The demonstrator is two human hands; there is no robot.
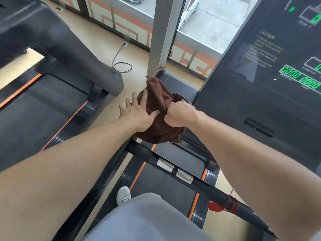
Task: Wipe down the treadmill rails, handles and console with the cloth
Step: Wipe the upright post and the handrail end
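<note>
A brown cloth (159,100) is bunched over the left end of the treadmill's black handle bar (151,154), beside the console. My right hand (178,113) is clenched on the cloth's upper folds. My left hand (139,113) lies flat with its fingers spread, pressing the cloth's left side. The black console (271,70) rises at the right, with green digits lit. Two silver pulse sensors (174,170) sit on the bar below my hands. The handle part under the cloth is hidden.
A second treadmill (52,94) with orange stripes stands at the left. A grey pillar (161,35) and windows lie ahead, with a cable (121,64) on the tan floor. A red safety clip (221,206) hangs on the bar. My shoe (123,195) rests on the side rail.
</note>
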